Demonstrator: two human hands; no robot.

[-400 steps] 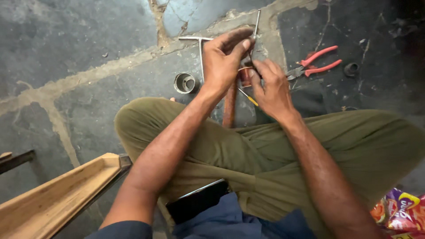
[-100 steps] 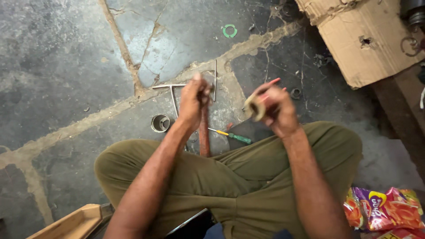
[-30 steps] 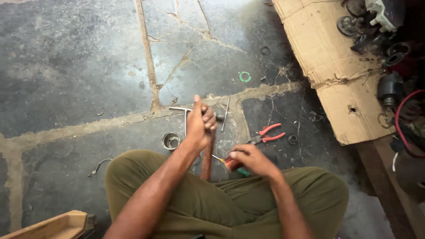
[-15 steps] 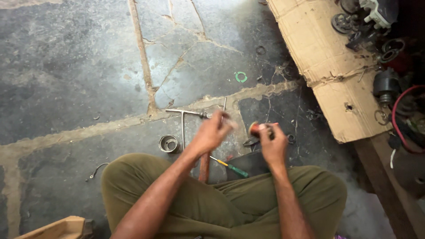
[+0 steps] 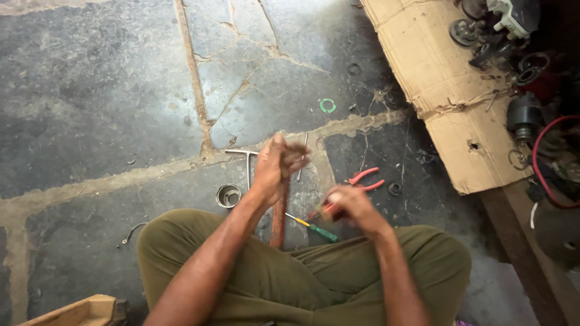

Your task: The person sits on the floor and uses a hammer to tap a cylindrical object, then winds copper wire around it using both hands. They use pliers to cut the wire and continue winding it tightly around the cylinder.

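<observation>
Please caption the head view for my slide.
Seated person's left hand grips a rod; right hand near red pliers.

Reddish-brown rod (image 5: 278,217) upright between the knees, small reddish part (image 5: 326,211) held low beside it

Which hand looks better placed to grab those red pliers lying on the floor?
Probably the right hand: it hovers just beside the red pliers, though it seems to hold something small. The left hand is farther away, its grip closed around the upright brown rod.
</observation>
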